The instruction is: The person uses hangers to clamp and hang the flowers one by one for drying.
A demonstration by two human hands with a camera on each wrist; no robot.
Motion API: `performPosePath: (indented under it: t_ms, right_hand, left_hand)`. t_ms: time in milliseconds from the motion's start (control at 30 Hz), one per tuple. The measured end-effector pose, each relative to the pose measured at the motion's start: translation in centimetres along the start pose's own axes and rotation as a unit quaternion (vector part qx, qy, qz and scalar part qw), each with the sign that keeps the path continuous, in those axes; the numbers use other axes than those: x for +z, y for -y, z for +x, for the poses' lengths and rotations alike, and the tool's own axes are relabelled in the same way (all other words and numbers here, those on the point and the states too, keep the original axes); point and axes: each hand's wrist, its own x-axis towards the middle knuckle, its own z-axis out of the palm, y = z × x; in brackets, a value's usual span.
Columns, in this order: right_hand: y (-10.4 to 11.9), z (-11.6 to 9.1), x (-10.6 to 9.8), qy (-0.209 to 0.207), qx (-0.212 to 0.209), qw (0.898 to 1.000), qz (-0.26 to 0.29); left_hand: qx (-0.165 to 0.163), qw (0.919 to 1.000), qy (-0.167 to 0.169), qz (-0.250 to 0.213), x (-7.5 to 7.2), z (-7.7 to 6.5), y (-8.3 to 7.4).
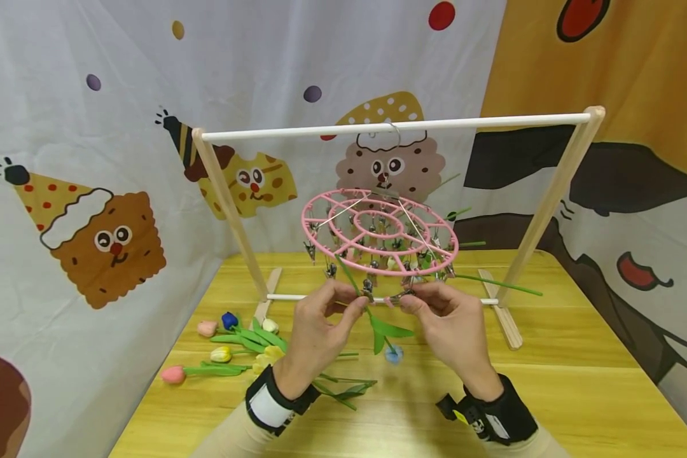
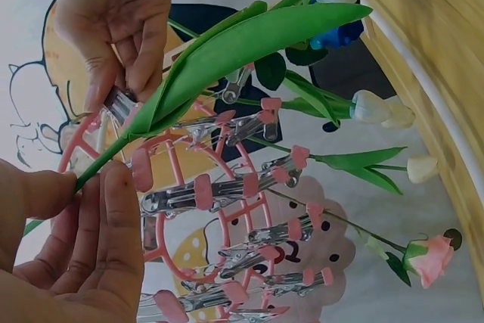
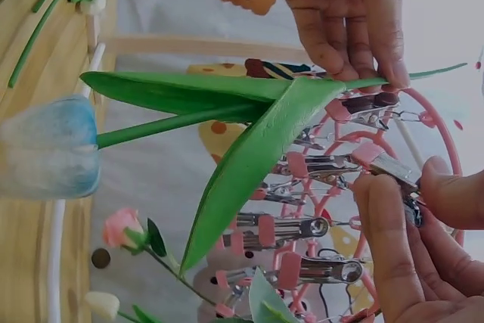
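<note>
Left hand [image 1: 320, 327]: fingertips and thumb narrowed on the green stem of a pale blue-and-white artificial tulip [image 3: 51, 147]. Tulip is held bloom downward in front of the rack, two broad green leaves below the grip; stem end runs up past the fingers.

Right hand [image 1: 455, 324]: thumb and fingers pinch a silver metal clip with pink tips [image 3: 389, 168], near the stem but apart from it.

Rack: round pink plastic hanger [image 1: 379, 236] with many such clips, hooked over the white rod [image 1: 298, 131] of a pale wooden stand [image 1: 552, 191]. A pink artificial rose [image 2: 429, 260] hangs bloom down among other flowers there.

On the yellow wood-grain surface [image 1: 584, 375], left side: loose artificial tulips, including pink [image 1: 173, 374], yellow [image 1: 221, 354] and dark blue [image 1: 229, 320].
</note>
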Motion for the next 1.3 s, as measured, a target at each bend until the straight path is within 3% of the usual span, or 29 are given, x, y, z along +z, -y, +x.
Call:
performPosePath:
  t_ms: [233,400,967,1300]
  right_hand:
    - [-0.1,0.3,-0.3,0.005,0.020,0.999,0.046]
    - [0.1,0.5,-0.3,0.009,0.033,0.997,0.069]
    - [0.5,0.6,-0.1,0.035,0.062,0.995,0.069]
    - [0.1,0.7,0.2,0.062,0.040,0.996,0.044]
  left_hand:
    - [0.020,0.9998,-0.007,0.006,0.3,0.0,0.1]
    - [0.017,0.9998,-0.009,0.005,0.6,0.1,-0.1]
    - [0.031,0.9993,-0.018,-0.008,1.7,0.6,-0.5]
    - [0.003,0.9997,-0.020,0.009,1.4,0.6,-0.6]
